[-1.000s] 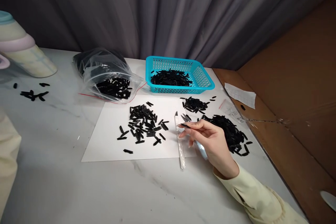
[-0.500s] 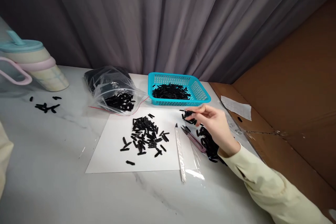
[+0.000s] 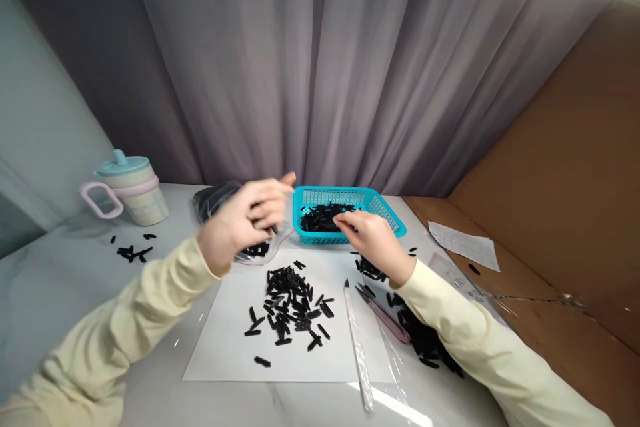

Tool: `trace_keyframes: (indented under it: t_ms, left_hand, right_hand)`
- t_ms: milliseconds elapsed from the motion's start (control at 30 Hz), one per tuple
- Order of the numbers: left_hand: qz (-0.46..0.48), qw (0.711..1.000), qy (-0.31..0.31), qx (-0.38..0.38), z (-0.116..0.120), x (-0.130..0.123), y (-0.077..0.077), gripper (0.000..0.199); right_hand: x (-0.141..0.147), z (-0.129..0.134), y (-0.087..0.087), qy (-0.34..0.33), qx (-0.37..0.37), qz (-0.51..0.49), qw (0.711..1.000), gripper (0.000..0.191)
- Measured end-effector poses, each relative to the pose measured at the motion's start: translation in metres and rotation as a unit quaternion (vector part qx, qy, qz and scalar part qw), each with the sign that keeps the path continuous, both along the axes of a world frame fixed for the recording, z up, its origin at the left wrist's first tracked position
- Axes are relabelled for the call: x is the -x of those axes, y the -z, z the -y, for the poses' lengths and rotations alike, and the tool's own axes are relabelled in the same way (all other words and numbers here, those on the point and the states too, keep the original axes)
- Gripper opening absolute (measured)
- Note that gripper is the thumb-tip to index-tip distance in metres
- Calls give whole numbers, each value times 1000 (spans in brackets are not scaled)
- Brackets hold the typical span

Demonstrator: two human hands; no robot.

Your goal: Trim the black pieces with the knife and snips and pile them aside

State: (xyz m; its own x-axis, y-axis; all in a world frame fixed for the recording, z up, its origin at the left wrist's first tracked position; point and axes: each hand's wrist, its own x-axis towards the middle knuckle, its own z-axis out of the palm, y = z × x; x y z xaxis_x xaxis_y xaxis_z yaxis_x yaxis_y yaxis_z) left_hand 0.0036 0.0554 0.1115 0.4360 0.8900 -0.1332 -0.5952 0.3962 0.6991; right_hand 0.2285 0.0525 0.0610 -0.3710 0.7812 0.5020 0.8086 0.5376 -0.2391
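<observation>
My left hand [image 3: 250, 217] is raised over the clear zip bag [image 3: 280, 250], its fingers curled. Dark bits like the small black ridged pieces show between them, though motion blurs this. My right hand [image 3: 373, 240] hangs at the front rim of the blue perforated basket [image 3: 385, 213], thumb and fingertips pinched together; anything held there is too small to make out. A heap of black pieces [image 3: 320, 217] lies inside the basket. More black pieces [image 3: 290, 300] are spread over a white sheet [image 3: 225, 347] in front.
A white-handled craft knife [image 3: 357, 347] and pink thread snips [image 3: 385, 313] lie right of the sheet's middle. Further black piles [image 3: 425, 340] sit under my right forearm. A lidded cup [image 3: 140, 193] stands left, near loose pieces [image 3: 133, 253]. A paper slip [image 3: 465, 243] lies right.
My left hand has come into view from the left, up above the bag. The right hand has moved from the small black pile to the basket's front. The camera view has tilted up.
</observation>
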Motion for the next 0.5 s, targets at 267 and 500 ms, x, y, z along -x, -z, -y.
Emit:
trace_keyframes:
  t_ms: [267,500]
  left_hand:
    - [13,993,35,116,14,-47,47,22]
    - [29,991,52,118,16,-49,44,20]
  right_hand:
    - [50,74,19,-87,39,-15,995,26]
    - [46,64,29,-44,132,-73,988,24]
